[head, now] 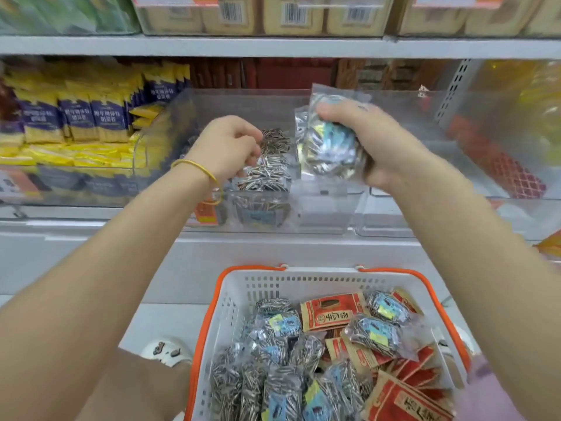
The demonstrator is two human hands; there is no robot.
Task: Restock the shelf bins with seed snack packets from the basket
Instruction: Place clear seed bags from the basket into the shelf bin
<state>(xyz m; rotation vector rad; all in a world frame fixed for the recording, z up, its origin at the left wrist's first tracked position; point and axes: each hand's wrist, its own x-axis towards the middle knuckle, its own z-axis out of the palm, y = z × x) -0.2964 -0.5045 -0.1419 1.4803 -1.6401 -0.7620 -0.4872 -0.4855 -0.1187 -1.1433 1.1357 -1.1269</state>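
A white basket with an orange rim (233, 302) sits low in front of me, filled with clear seed packets (372, 331) bearing blue labels and red seed packets (332, 311). My right hand (376, 141) is raised over the clear shelf bin (326, 205), shut on a bunch of clear seed packets (329, 144). My left hand (227, 147), with a yellow band at the wrist, reaches into the same bin and its fingers pinch the top of the seed packets standing there (267, 174).
Yellow and blue packets (76, 117) fill the bin to the left. A bin holding red packets (498, 165) stands to the right. The upper shelf (273, 45) carries boxed goods. A white shoe (167, 350) is beside the basket.
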